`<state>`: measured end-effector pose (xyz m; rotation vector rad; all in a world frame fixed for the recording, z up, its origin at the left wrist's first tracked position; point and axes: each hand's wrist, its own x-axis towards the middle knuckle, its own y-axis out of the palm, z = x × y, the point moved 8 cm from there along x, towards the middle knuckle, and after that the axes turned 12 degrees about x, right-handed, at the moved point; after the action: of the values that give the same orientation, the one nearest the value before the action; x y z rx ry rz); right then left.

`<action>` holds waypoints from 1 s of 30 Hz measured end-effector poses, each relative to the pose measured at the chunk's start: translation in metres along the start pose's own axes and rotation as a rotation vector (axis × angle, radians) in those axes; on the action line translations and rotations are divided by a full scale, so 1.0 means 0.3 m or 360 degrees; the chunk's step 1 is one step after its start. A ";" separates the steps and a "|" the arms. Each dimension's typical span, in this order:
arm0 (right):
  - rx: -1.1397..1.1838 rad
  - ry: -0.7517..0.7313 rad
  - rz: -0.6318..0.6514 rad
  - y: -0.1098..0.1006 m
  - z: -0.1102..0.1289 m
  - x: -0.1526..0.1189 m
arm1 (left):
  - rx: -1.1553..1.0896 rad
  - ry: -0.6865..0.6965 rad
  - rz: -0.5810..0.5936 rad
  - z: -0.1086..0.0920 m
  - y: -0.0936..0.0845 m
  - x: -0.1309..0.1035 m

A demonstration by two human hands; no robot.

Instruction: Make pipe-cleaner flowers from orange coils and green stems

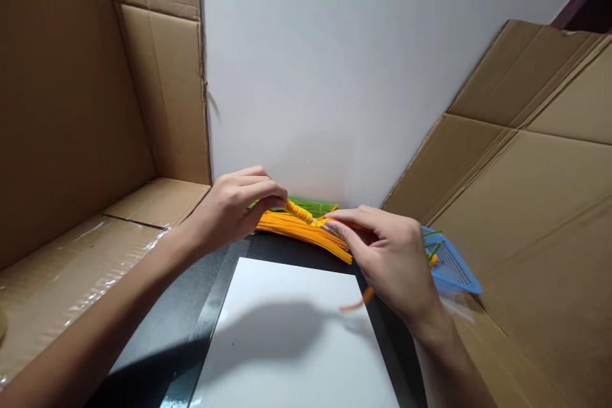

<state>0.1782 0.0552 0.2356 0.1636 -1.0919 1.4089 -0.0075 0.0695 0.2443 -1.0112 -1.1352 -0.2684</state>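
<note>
Between my two hands stretches a yellow-orange pipe cleaner (300, 211) wound into a tight coil. My left hand (243, 201) pinches the coil's left end. At its other end, the thumb and forefinger of my right hand (389, 248) close on the pipe cleaner, near a short pale bit. A loose orange strand (356, 306) dangles below my right palm; where its upper part leads is hidden by the hand. Behind the coil lies a bundle of straight orange pipe cleaners (306, 234), with a bundle of green pipe cleaners (313, 206) just beyond it.
A white board (287, 331) lies on the dark table (182, 306) below my hands. To the right stands a blue perforated basket (456, 268) with green and orange pieces in it. Cardboard panels (165, 76) rise on both sides, with a white wall (325, 64) behind.
</note>
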 end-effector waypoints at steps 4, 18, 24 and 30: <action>0.0523 0.0333 0.0172 0.016 -0.076 0.017 | -0.0388 -0.0107 0.0188 0.008 0.005 0.002; 0.0726 0.0528 0.0133 0.109 -0.082 -0.012 | -0.0352 -0.0733 -0.0678 0.047 0.007 -0.087; -0.0063 -0.0017 -0.0040 0.048 0.027 -0.019 | 0.0192 -0.0266 -0.0610 -0.010 -0.029 -0.043; -0.0491 -0.0236 0.0040 0.074 0.048 -0.032 | 0.0258 -0.0212 -0.0537 -0.045 0.000 -0.040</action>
<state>0.1544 0.0439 0.2257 0.0317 -1.4236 1.2470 -0.0043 0.0553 0.2335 -0.6997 -1.4264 -0.3753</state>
